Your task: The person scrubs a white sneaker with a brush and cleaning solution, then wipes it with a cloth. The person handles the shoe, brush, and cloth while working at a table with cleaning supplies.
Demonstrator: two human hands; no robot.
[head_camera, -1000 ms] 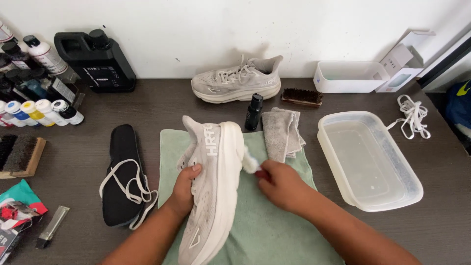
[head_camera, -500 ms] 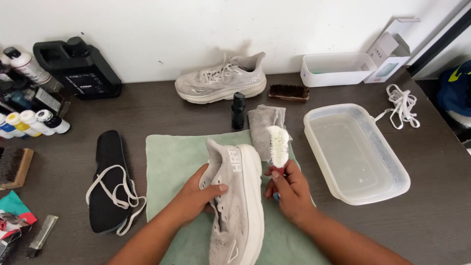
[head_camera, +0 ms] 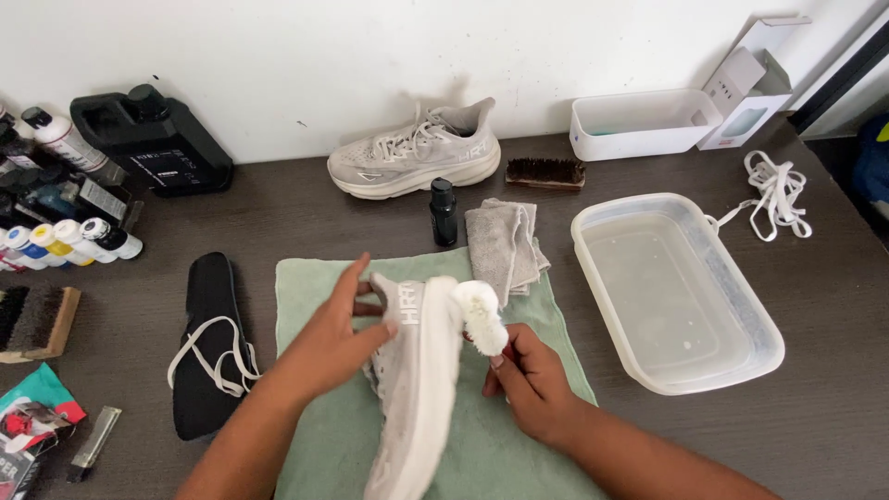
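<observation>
The left hand (head_camera: 335,335) grips the light grey mesh sneaker (head_camera: 414,384) at its heel, above the green towel (head_camera: 315,278). The right hand (head_camera: 526,380) grips a white foamy brush (head_camera: 479,315), which touches the sole.

A clear plastic tub (head_camera: 681,306) holds water on the dark table (head_camera: 824,370). Left of it lies a folded grey cloth (head_camera: 503,245), then a small black bottle (head_camera: 444,211). Behind it rests a brown brush (head_camera: 545,172); white laces (head_camera: 780,194) lie at its far right corner.

shoe (head_camera: 417,389) on towel (head_camera: 324,278) | insole (head_camera: 199,306) left | tub (head_camera: 676,287) right
</observation>
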